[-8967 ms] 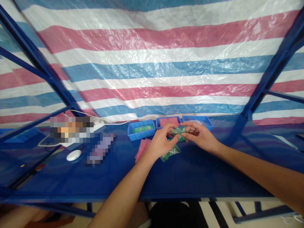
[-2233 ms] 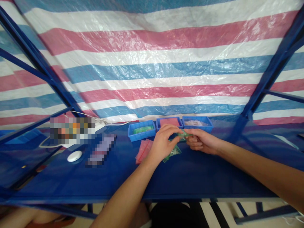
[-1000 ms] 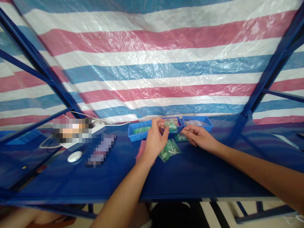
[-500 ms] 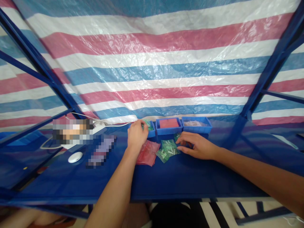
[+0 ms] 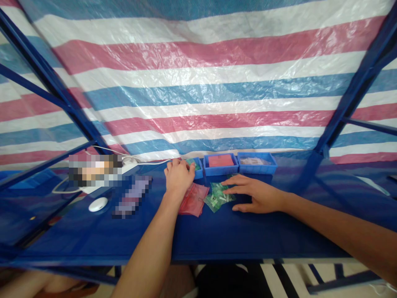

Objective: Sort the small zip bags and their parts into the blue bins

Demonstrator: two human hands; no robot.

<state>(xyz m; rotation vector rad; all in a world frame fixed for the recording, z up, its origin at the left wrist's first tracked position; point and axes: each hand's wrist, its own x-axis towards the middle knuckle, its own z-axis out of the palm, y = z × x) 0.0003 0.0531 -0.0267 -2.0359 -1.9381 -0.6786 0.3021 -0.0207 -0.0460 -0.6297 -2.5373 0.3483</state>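
My left hand [image 5: 179, 178] rests over the near left side of a small blue bin [image 5: 197, 173] that holds green bags [image 5: 192, 162]. Its fingers are spread and partly hide the bin; I see nothing in them. Just below it lie red plastic bags [image 5: 194, 200] on the blue table. My right hand [image 5: 256, 193] is open, fingers apart, its fingertips over the right edge of several green see-through bags [image 5: 218, 198] with small pale pieces inside. Another green bag is mostly covered by that hand.
Behind the hands stand a blue bin [image 5: 221, 170] with red bags and a blue bin [image 5: 260, 168] with clear bags. To the left are a white round object [image 5: 98, 204], a blurred-out flat object [image 5: 132, 197] and a white power strip with cables. A striped sheet hangs behind the table [image 5: 248, 240].
My right hand has spread its fingers and reaches further left over the green bags. My left hand has opened its fingers at the left bin.
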